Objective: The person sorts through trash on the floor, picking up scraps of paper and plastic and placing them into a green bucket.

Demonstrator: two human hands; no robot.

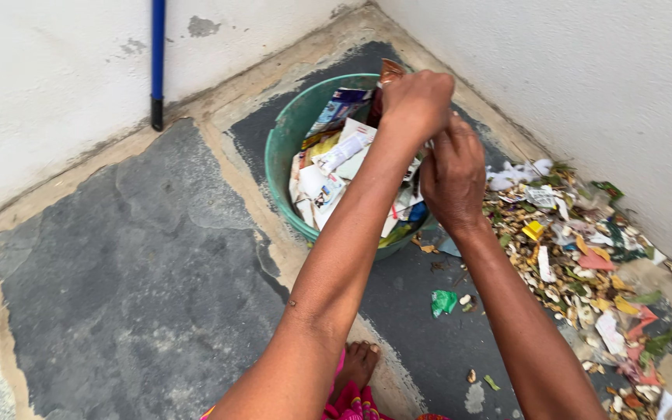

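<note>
bin: green plastic tub is sitting in the room corner, at 12 o'clock from the person, packed with paper scraps, wrappers and a white tube.
left hand: left hand is hovering over the tub's far rim, fingers curled shut around a brownish wrapper poking out at the top.
right hand: right hand is sitting just under and beside the left hand, at the tub's 3 o'clock rim; fingers are bent inward, but what they are gripping is hidden, so cannot tell.
step: judging by the pose, both hands are working litter into the tub, either pressing it down or tearing and dropping it.
next move: likely needing the wrapper released inside the rim, not over the edge, since the tub is looking nearly full.
litter pile: swept heap of shells, leaves and paper bits is lying along the wall at 2 o'clock, well apart from the tub's left side, close to its right.
strays: a green scrap is lying on the floor between the arms, at 6 o'clock from the tub.
floor: dark stone slabs with pale joints.
pole: blue handle with black tip is leaning on the wall at 10 o'clock.
foot: bare foot is showing at the bottom edge.
</note>
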